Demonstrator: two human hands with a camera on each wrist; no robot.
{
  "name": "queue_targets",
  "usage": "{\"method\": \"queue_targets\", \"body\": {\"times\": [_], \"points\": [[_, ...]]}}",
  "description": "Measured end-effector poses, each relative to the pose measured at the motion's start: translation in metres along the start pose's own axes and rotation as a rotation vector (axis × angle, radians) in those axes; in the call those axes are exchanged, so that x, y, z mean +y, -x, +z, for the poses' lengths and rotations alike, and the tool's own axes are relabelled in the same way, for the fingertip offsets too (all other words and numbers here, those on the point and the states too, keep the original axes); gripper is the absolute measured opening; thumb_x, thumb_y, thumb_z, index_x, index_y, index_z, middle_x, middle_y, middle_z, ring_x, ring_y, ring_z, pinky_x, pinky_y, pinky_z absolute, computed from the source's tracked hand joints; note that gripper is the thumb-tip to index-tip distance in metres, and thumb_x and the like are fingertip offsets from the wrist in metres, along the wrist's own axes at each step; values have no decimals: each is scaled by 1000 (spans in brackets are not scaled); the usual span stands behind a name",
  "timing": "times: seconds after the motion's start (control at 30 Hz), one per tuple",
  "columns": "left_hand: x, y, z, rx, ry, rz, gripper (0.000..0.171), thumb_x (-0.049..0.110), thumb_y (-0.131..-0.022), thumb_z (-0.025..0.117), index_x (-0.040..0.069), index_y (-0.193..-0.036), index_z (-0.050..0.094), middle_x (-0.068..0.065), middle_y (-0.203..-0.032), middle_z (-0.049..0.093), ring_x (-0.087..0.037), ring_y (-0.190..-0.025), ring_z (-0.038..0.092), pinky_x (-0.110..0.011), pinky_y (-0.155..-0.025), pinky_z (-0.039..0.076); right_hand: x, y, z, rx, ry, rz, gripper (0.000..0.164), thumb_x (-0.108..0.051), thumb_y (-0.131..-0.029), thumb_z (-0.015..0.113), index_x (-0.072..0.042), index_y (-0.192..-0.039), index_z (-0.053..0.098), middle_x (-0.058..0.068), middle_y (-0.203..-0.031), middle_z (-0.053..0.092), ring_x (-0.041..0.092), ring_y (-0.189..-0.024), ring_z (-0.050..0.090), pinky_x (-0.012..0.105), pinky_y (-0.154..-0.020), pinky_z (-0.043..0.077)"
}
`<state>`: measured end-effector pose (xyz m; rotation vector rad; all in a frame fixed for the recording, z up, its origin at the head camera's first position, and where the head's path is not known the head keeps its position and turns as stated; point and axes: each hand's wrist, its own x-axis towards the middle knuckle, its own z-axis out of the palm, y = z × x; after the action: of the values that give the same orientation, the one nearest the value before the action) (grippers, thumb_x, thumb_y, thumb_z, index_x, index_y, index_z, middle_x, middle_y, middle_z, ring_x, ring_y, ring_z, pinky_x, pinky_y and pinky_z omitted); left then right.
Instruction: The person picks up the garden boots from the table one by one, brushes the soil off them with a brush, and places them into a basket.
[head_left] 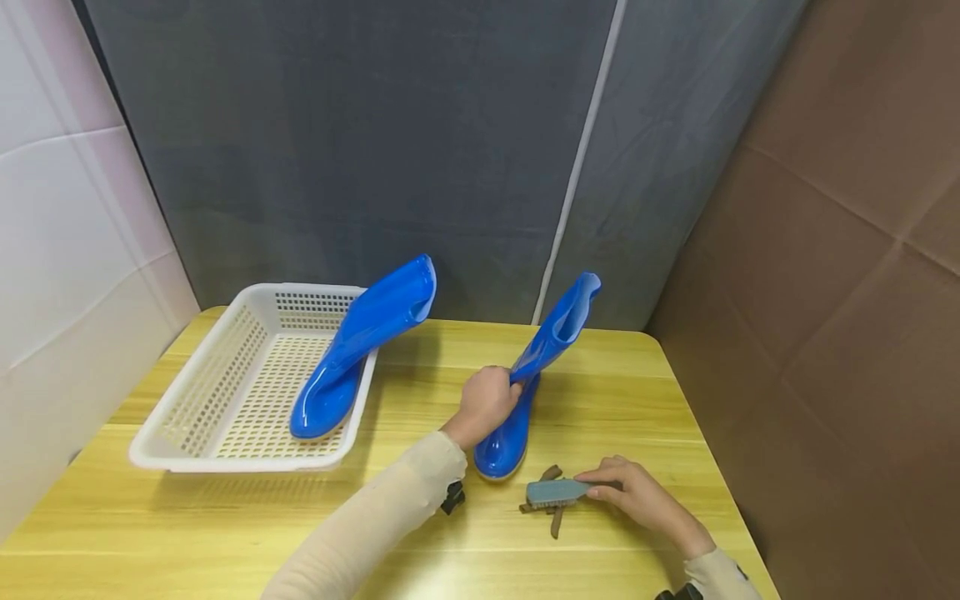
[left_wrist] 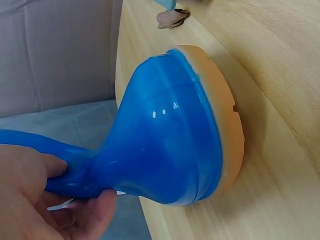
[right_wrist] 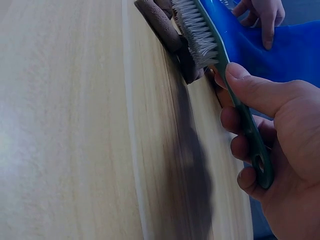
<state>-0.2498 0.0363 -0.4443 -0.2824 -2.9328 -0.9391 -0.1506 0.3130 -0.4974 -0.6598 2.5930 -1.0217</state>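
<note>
My left hand (head_left: 486, 406) grips a shiny blue rubber boot (head_left: 504, 446) around its narrowed, creased shaft. The boot's toe points toward me, and its top leans back to the right. In the left wrist view the boot's tan sole (left_wrist: 220, 115) is right at the tabletop. With my right hand (head_left: 637, 497) I hold a scrub brush (head_left: 551, 492) by its green handle, thumb along the top. The pale bristles (right_wrist: 197, 37) face down over several brown strips (head_left: 556, 525), which lie on the table just in front of the boot's toe.
A white plastic basket (head_left: 168, 461) with slotted walls stands on the left of the wooden table (head_left: 420, 558). Another blue boot (head_left: 378, 312) leans in it, shaft over the right rim. A grey curtain (head_left: 360, 150) hangs behind and a brown one (head_left: 840, 275) at the right.
</note>
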Motion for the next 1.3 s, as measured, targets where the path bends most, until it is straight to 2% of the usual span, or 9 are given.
{"method": "queue_targets", "body": {"times": [0.33, 0.7, 0.8, 0.97, 1.07, 1.17, 1.3], "points": [[2, -1, -1, -10, -1, -10, 24, 21, -99, 56, 2, -98, 71, -10, -84, 73, -17, -64, 67, -37, -67, 62, -1, 0, 0, 8, 0, -12, 38, -42, -96, 59, -20, -126, 69, -11, -84, 59, 2, -75, 43, 24, -63, 41], [4, -3, -12, 4, 42, -62, 23, 13, -100, 53, -2, -102, 71, -13, -85, 74, -19, -65, 69, -34, -62, 62, 0, -1, -1, 0, 3, -10, 38, -41, -96, 59, -20, -126, 69, -10, -83, 59, 2, -73, 42, 23, -62, 39], [6, -8, -20, 15, 46, -67, 25, 14, -100, 51, -2, -103, 71, -13, -86, 74, -20, -68, 71, -36, -65, 63, -1, -2, -2, 1, 5, -21, 37, -39, -96, 59, -19, -126, 69, -9, -83, 58, 2, -72, 41, 23, -61, 39], [11, -17, -39, 54, 34, -36, 25, 14, -100, 50, 0, -98, 71, -11, -82, 72, -21, -66, 69, -38, -68, 63, -3, -2, -3, 3, -1, -30, 37, -36, -96, 60, -18, -126, 69, -7, -82, 59, 2, -72, 41, 23, -61, 39], [13, -20, -50, 54, 40, -45, 26, 15, -100, 50, 1, -96, 72, -11, -80, 71, -21, -65, 68, -38, -68, 63, -4, -2, -3, -2, -6, -29, 38, -37, -96, 60, -17, -127, 69, -6, -82, 59, 2, -72, 41, 23, -61, 39], [15, -24, -60, 61, 58, -55, 25, 16, -100, 51, 2, -94, 71, -10, -80, 71, -20, -65, 68, -38, -66, 63, -5, -2, -2, -12, -16, -24, 38, -38, -96, 60, -17, -127, 68, -6, -82, 58, 3, -72, 41, 23, -61, 39], [18, -31, -77, 112, 59, -18, 27, 17, -100, 51, 3, -85, 70, -9, -72, 69, -20, -59, 68, -33, -56, 60, -6, -4, -2, -6, -13, -23, 37, -37, -96, 60, -18, -127, 69, -7, -82, 57, 3, -72, 41, 23, -61, 39]]}}
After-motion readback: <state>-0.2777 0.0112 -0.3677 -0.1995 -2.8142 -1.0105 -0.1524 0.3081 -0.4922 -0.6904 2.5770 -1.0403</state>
